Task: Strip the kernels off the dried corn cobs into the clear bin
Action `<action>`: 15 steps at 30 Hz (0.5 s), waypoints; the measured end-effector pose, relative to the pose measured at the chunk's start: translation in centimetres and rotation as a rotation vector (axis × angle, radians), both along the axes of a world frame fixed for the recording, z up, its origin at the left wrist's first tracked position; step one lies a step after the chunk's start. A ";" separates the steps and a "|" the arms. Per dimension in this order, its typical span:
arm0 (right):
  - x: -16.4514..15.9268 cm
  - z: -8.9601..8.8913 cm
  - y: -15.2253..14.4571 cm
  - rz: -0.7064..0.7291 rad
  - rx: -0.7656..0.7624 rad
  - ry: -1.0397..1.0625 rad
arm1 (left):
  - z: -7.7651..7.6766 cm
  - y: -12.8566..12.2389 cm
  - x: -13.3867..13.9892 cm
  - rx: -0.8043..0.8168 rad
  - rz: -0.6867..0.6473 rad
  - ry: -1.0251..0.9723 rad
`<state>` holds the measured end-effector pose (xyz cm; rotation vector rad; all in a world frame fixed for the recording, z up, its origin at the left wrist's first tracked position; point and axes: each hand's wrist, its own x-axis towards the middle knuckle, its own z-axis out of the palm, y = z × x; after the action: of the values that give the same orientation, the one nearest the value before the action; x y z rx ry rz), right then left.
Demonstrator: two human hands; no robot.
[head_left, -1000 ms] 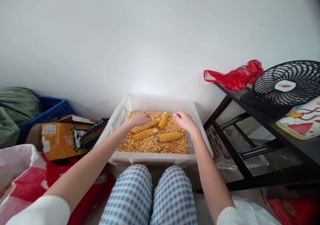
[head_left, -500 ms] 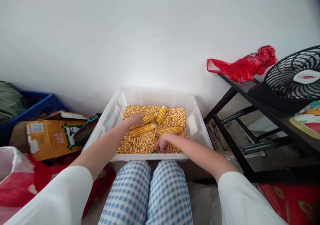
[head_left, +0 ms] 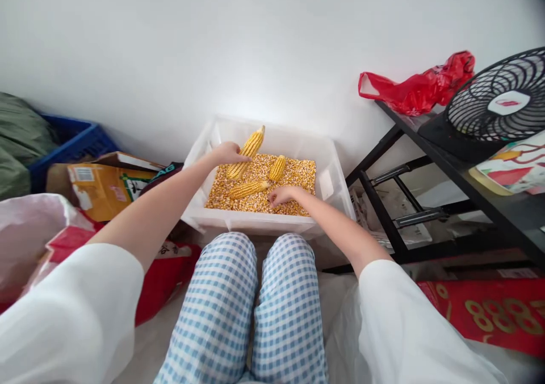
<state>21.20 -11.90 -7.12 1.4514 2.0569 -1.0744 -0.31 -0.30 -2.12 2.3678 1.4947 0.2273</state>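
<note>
My left hand [head_left: 232,153] is closed around a yellow corn cob [head_left: 254,141], its pale tip tilted up and right above the kernels. More yellow corn shows below the fingers; I cannot tell whether it is a separate cob. My right hand [head_left: 281,195] rests low over the loose corn kernels [head_left: 298,176] with fingers curled; whatever they hold is hidden. Between the hands lies one corn cob [head_left: 247,190], with another corn cob [head_left: 277,168] behind it. Everything sits in a translucent plastic bin [head_left: 255,220] in front of my knees.
At right, a black rack [head_left: 398,125] carries a red plastic bag [head_left: 419,88] and a black fan [head_left: 502,103]. To the left are a blue crate [head_left: 80,142], an orange package [head_left: 100,188] and a red-and-white bag [head_left: 70,233]. A white wall [head_left: 272,49] rises behind the bin.
My left hand has raised a corn cob and tilted it. A cob beside my right hand no longer shows, nor does a green item at its fingers. The view has tilted downward.
</note>
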 end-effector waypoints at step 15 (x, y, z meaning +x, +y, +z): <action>-2.9 -2.1 0.5 0.109 -0.458 -0.174 | 4.2 -2.2 6.8 -0.907 0.088 -1.630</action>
<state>18.33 -11.45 -9.21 1.1425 1.6138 -1.2256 6.51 -2.49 2.07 0.7626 0.5570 0.9308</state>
